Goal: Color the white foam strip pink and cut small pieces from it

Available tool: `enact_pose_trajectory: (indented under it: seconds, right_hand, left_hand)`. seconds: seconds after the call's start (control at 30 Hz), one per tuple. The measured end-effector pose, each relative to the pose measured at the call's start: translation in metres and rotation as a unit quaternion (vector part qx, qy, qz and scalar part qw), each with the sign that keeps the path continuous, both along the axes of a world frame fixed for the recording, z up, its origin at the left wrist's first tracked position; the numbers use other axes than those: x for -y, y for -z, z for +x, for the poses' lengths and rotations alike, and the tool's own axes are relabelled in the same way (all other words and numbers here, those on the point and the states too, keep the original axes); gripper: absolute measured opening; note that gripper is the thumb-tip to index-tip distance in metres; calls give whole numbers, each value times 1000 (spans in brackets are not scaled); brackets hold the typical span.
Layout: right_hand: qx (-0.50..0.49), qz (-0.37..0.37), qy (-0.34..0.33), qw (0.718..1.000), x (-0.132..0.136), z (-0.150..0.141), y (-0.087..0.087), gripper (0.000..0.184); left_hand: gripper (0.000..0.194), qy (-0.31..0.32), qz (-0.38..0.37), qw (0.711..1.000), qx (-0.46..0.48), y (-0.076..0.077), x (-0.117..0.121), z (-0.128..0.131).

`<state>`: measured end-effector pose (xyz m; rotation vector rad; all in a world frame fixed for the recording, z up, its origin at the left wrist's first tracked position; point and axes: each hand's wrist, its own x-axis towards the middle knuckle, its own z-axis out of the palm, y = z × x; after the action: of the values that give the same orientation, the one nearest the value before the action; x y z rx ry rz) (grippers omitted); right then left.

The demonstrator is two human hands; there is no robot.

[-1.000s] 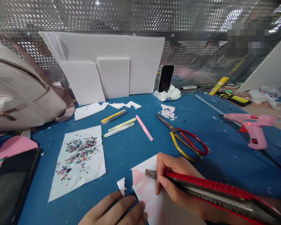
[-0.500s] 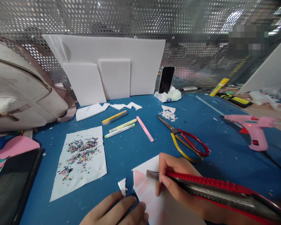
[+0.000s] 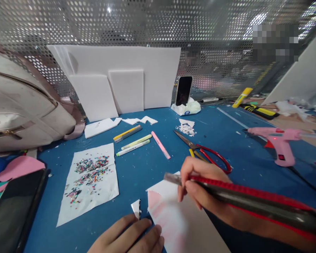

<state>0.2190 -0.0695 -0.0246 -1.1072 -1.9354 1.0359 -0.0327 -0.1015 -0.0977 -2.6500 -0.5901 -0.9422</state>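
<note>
My right hand [image 3: 202, 182] is closed around a red utility knife [image 3: 252, 200], its blade extended to the left and held above a white foam board [image 3: 200, 228]. Pink and pale blue colouring marks the board's left part. My left hand [image 3: 131, 233] lies with its fingers stretched out at the board's left edge, touching it or the blue table beside it. Just beyond those fingertips rests a small white offcut [image 3: 136, 208]. Partly hidden behind my right hand are scissors [image 3: 213, 156] with red and yellow handles.
Beads lie on a white sheet [image 3: 107, 189] at left, near a dark phone [image 3: 13, 211]. Several markers [image 3: 160, 144] are mid-table. A pink glue gun [image 3: 283, 140] lies right. White boards [image 3: 126, 89] lean at the back, near a propped phone [image 3: 183, 90].
My right hand has lifted the knife up off the board, and the blade now hangs above it. My left hand stays in nearly the same place. The view has shifted slightly.
</note>
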Motion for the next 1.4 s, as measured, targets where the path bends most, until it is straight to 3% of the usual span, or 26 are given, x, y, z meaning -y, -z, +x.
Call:
enact_pose_trajectory:
  seconds: [0.1, 0.2, 0.27, 0.4, 0.47, 0.57, 0.8, 0.97, 1.07, 1.13, 1.17, 1.2, 1.27, 1.4]
  right_hand:
    - [90, 52, 1, 995, -14, 6, -7, 10]
    - [207, 18, -10, 978, -25, 9, -9, 8]
    - [241, -2, -9, 971, -26, 9, -7, 14]
    - [245, 27, 11, 969, -22, 7, 3, 19]
    - [228, 23, 26, 973, -19, 6, 8, 20]
    - [184, -12, 32, 982, -17, 6, 13, 20]
    - [3, -119, -9, 993, -23, 9, 7, 22]
    - [-97, -193, -66, 974, -28, 17, 8, 19]
    - [-131, -211, -56, 967, -27, 18, 4, 19]
    - [-151, -211, -46, 965, -25, 17, 2, 21]
    - [-162, -210, -41, 963, -25, 16, 1, 21]
    - [-174, -210, -37, 962, -24, 16, 0, 21]
    - [-190, -204, -32, 960, -22, 14, -2, 20]
    - [-188, -174, -43, 966, -16, 10, -5, 20]
  left_hand:
    - [32, 3, -15, 999, -46, -12, -6, 0]
    - [39, 7, -22, 998, -61, -20, -11, 2]
    - [39, 11, -21, 998, -65, -20, -11, 1]
    - [32, 19, -6, 997, -71, -10, -1, -4]
    - [26, 23, 8, 998, -57, -4, 3, -6]
    - [40, 33, 24, 999, -25, 0, 6, -7]
    - [46, 55, 25, 997, -41, -5, 2, -9]
    - [38, 64, -16, 998, -19, -9, 1, -9]
    - [29, 84, -95, 992, 9, -16, 1, -13]
    - [20, 101, -279, 953, 56, -25, 0, -17]
    - [14, 97, -400, 905, 108, -30, 0, -18]
    - [5, 56, -554, 814, 167, -35, -1, -19]
    - [8, -4, -640, 736, 219, -42, -4, -20]
    - [34, -3, -763, 598, 244, -47, -11, -16]
